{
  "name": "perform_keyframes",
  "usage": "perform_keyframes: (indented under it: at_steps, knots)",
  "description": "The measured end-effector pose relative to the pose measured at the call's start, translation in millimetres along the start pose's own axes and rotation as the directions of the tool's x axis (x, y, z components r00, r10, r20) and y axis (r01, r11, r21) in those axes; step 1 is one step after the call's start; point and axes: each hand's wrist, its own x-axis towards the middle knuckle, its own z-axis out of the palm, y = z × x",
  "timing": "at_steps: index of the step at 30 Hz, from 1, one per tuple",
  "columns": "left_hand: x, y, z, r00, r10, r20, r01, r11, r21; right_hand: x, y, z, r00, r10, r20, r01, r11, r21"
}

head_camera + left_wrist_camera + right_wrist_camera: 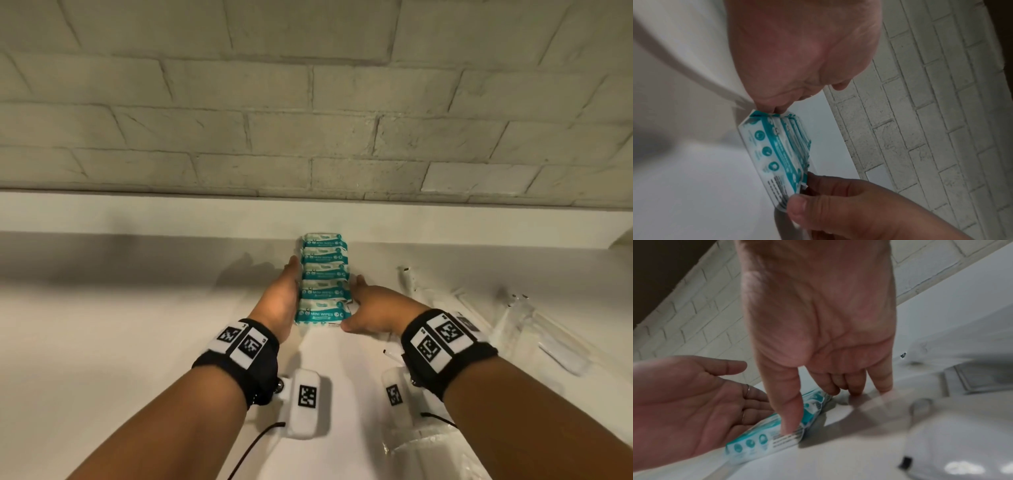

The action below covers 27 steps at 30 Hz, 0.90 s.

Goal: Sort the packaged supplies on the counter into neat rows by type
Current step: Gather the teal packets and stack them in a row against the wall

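Several teal and white mini wipes packs (323, 279) lie overlapped in one row on the white counter (120, 325), running from near me toward the wall. My left hand (279, 301) lies flat against the row's left side with straight fingers. My right hand (376, 308) flanks the right side. In the right wrist view its thumb (789, 410) presses on the nearest wipes pack (756, 439) and its other fingertips touch the counter. The left wrist view shows the row of packs (774, 151) between my left palm (797, 56) and my right hand (849, 207).
Clear plastic-wrapped supplies (534, 322) lie scattered on the counter to the right. A white wrapped package (431, 455) sits near the bottom right. A grey brick wall (308, 102) rises behind a low white ledge (171, 216).
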Motion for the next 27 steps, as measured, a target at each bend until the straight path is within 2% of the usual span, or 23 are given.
perform_keyframes:
  at_steps: [8, 13, 21, 27]
  knots:
    - [10, -12, -1, 0.999, 0.026, -0.022, -0.025, 0.999, 0.03, -1, 4, -1, 1.0, 0.023, 0.012, -0.024, 0.997, 0.075]
    - [13, -16, 5, 0.997, 0.055, -0.049, -0.054, 0.998, 0.014, -1, 1, -2, 1.0, -0.005, -0.005, 0.005, 1.0, -0.014]
    - [20, -20, 0, 0.999, 0.053, 0.0, -0.053, 0.998, 0.015, 0, 6, -9, 0.999, -0.004, 0.034, 0.002, 0.997, 0.075]
    - [28, -16, -8, 1.0, 0.019, 0.025, -0.019, 1.0, -0.013, 15, -1, -12, 0.999, -0.007, 0.032, 0.01, 0.996, -0.089]
